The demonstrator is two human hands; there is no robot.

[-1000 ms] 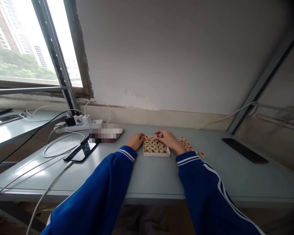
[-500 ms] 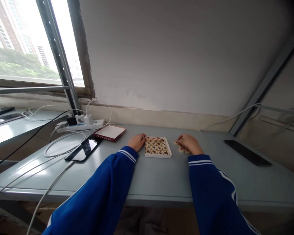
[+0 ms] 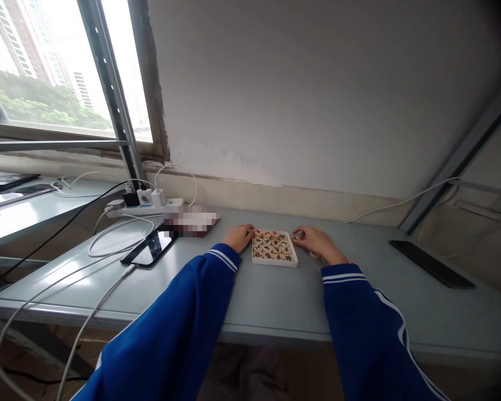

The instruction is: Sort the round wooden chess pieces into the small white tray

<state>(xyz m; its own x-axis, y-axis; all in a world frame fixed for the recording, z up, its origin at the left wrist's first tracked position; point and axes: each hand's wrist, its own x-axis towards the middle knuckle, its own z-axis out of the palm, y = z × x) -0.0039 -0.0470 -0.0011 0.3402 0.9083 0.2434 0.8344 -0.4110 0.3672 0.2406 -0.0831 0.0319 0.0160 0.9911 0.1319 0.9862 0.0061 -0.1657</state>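
A white box [image 3: 274, 263] on the desk holds rows of round Chinese chess pieces [image 3: 278, 249], most with black characters and several in the far row with red ones. My left hand [image 3: 239, 238] grips the box's far left corner with its fingertips. At the right side of the box, my right hand [image 3: 318, 245] pinches a Chinese chess piece [image 3: 295, 238] with a red mark between thumb and fingers. Beneath that palm a loose piece [image 3: 314, 255] shows in part; whatever else lies there is hidden.
Left of the box lie a blurred reddish lid [image 3: 198, 229] and a phone [image 3: 152, 249] on a charging cable. A power strip [image 3: 171, 206] with plugs stands against the wall. On the right is a dark flat bar [image 3: 432, 263]. The grey desk [image 3: 275, 312] has a front edge.
My right hand has moved left from the loose pieces to the box's right edge, carrying a piece. My left hand stays at the box. The whole view has shifted slightly.
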